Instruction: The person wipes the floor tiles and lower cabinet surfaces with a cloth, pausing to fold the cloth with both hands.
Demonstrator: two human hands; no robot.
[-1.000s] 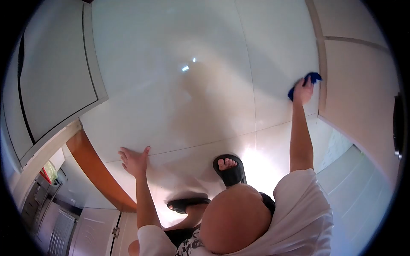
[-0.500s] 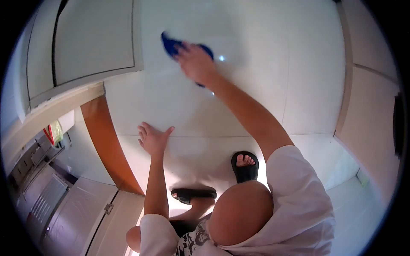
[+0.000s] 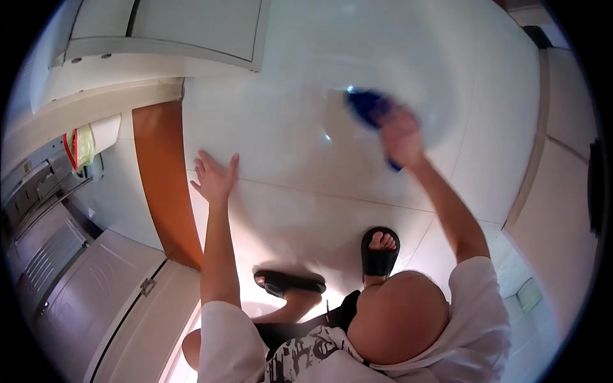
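Observation:
A dark blue cloth (image 3: 368,108) lies against the pale tiled floor (image 3: 287,127), right of the middle of the view. My right hand (image 3: 402,135) presses on it from above and is smeared by motion. Parts of the cloth stick out at the hand's left and below it; the rest is hidden under the palm. My left hand (image 3: 214,179) rests on the tiles near the brown floor strip, fingers spread, with nothing in it.
Two black slippers, the left (image 3: 288,282) and the right (image 3: 380,252), are on my feet below the hands. A white cabinet (image 3: 198,29) overhangs the floor at upper left. The brown strip (image 3: 163,172) edges the left side; a pale wall (image 3: 562,185) bounds the right.
My right hand has swept the blue cloth to the right and slightly down across the tiles. My left hand stays spread on the floor. The view has shifted and turned a little.

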